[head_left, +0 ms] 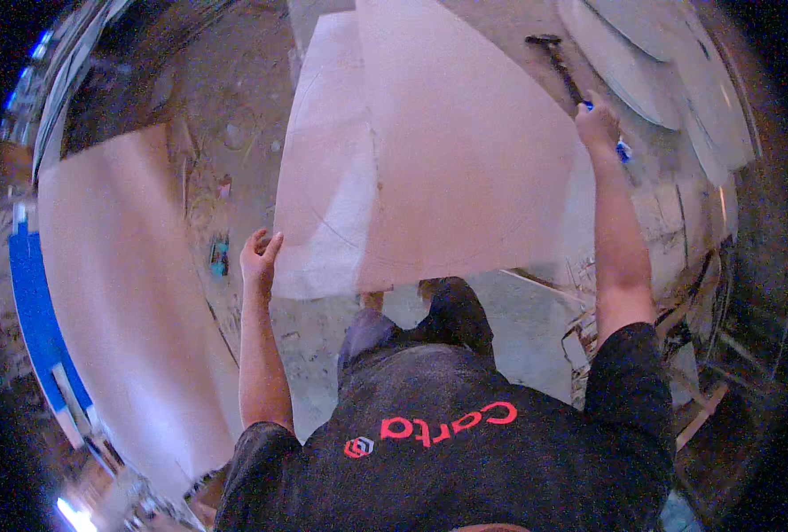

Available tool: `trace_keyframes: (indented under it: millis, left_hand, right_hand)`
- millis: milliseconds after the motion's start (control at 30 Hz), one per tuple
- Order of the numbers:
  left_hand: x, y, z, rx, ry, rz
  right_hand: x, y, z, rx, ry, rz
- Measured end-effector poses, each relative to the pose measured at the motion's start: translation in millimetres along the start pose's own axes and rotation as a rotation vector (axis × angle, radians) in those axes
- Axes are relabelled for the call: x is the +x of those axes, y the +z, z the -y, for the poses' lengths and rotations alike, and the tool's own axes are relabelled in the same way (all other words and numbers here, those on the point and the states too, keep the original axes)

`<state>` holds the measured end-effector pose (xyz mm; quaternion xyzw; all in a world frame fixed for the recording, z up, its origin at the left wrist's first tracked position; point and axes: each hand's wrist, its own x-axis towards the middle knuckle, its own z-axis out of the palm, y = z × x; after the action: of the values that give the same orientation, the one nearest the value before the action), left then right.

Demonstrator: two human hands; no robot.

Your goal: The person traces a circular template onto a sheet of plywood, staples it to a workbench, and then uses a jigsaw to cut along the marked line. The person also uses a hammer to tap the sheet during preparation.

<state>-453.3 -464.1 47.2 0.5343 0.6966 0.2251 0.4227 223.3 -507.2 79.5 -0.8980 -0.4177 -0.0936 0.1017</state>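
A large pale sheet (465,151), probably board, spreads out in front of me, with a thin curved line drawn on it and a brighter patch on its left part. My right hand (597,126) is wrapped round the blue-marked handle of a hammer (560,66) beyond the sheet's right edge; the dark head points away from me. Beside the sheet's left edge is my left hand (259,257), its thumb and fingers apart and nothing visible in it. Whether the thumb touches the edge I cannot tell.
Another long pale sheet (137,301) lies at the left, with a blue strip (41,310) past it. A small teal object (220,254) is on the floor between the sheets. Curved pale panels (629,71) stand at the far right, and wood scraps (580,341) litter the right side.
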Motion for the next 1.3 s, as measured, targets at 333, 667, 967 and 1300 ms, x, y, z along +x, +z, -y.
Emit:
trace_keyframes:
  millis: [333,667,967,1300]
  left_hand:
    - [-91,2,-29,0.531,0.377,0.151]
    - [-80,2,-10,0.464,0.531,0.12]
    - [-20,26,-24,0.425,0.684,0.102]
    - [-78,78,-46,0.435,1.058,0.248]
  right_hand:
    - [111,76,-20,-0.148,-0.252,0.258]
    - [-10,-60,32,0.623,0.079,0.4]
    - [-252,-87,138,1.049,0.242,0.509]
    - [-289,-105,193,0.989,0.24,0.704]
